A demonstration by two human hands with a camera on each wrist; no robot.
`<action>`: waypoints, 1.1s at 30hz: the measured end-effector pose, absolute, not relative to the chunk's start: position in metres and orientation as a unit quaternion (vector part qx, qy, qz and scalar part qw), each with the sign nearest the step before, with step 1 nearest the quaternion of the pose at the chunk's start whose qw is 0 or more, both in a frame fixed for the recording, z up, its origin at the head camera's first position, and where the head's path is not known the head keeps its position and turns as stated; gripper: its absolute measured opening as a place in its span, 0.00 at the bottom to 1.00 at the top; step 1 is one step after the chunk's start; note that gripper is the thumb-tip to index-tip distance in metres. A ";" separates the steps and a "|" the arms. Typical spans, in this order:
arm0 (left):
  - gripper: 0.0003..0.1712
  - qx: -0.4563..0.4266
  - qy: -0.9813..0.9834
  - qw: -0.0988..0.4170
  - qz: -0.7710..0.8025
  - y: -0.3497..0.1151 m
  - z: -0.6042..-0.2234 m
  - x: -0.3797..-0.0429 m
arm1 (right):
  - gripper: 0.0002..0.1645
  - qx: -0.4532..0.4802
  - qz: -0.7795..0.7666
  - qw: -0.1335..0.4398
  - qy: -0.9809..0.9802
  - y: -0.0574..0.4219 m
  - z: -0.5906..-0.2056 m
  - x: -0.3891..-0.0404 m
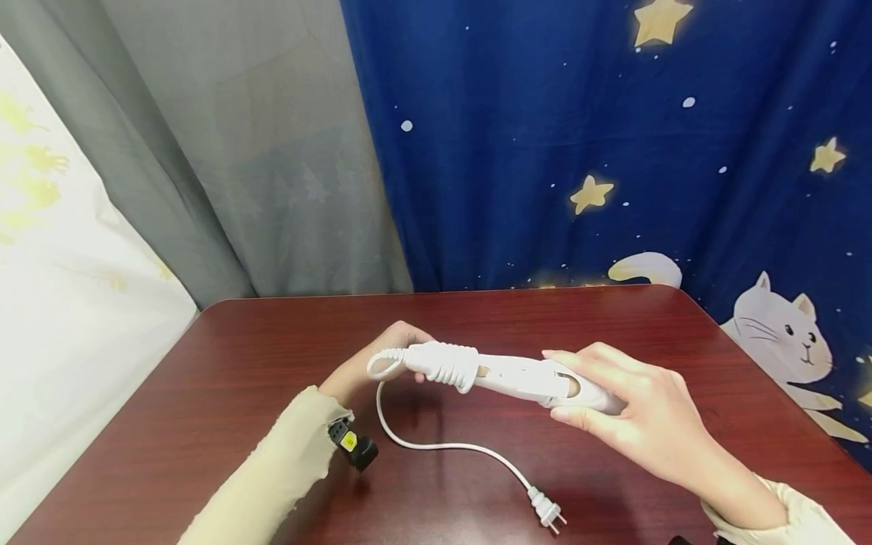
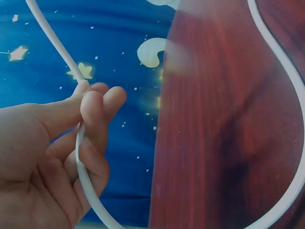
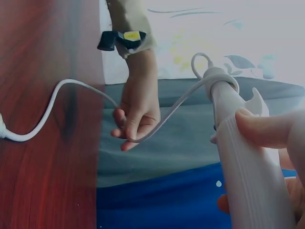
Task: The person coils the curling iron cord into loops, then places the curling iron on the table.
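My right hand [image 1: 640, 401] grips one end of a white hair iron [image 1: 518, 376], thumb on the near side and fingers over the far side. The iron lies level above the table, its other end pointing left. Several turns of white cord [image 1: 451, 365] wrap that left end, with a small loop sticking out past it. In the left wrist view my left hand [image 2: 71, 143] pinches the cord [image 2: 55, 40] between thumb and fingers. The head view partly hides this hand behind the wrapped end. From there the loose cord curves down to a two-pin plug [image 1: 545, 507].
A dark red-brown table [image 1: 286, 325] spreads below both hands. Behind it hang a grey curtain [image 1: 293, 189] and a blue curtain [image 1: 511, 151] with stars and a cat. White patterned cloth [image 1: 68, 303] hangs at the left. A black wrist camera [image 1: 354, 446] sits on the left sleeve.
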State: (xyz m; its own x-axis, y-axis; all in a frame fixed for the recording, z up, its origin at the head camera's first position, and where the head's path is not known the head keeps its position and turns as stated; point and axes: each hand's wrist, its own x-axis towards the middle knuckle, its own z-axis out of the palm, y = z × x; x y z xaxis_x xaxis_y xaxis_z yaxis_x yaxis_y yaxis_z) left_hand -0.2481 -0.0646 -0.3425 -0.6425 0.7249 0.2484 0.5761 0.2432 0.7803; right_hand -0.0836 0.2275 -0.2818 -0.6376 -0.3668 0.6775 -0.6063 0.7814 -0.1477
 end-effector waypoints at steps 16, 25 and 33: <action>0.07 0.362 0.825 0.050 0.431 -0.047 -0.336 -0.253 | 0.30 0.309 0.207 0.286 -0.883 0.231 -0.288 -0.085; 0.04 0.392 0.810 0.050 0.433 -0.048 -0.345 -0.248 | 0.30 0.297 0.254 0.251 -0.886 0.234 -0.289 -0.086; 0.09 0.308 0.819 0.079 0.477 -0.060 -0.316 -0.246 | 0.28 0.357 0.205 0.205 -0.888 0.241 -0.288 -0.089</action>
